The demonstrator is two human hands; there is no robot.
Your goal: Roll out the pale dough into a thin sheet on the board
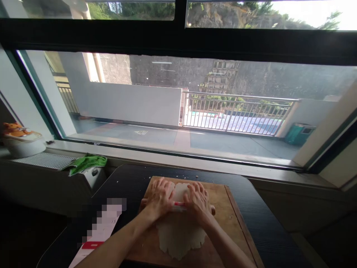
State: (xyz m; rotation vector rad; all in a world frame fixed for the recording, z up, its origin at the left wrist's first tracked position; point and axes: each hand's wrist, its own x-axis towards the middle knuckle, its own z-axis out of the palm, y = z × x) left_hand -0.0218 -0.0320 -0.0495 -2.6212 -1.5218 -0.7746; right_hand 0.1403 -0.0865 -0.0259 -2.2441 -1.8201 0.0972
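A wooden rolling pin lies crosswise on a pale, flattened sheet of dough with ragged edges. My left hand is over the pin's left part, its fingers draped forward. Over the right part is my right hand, fingers bent forward over the pin. Red marking shows on the pin between my hands, and its two ends stick out past them. Beneath the dough is a wooden board. The undersides of both hands are hidden.
The board rests on a dark table. A pink and white paper lies left of my left forearm. Beyond the table are a window sill, a green cloth and a white basket at the left.
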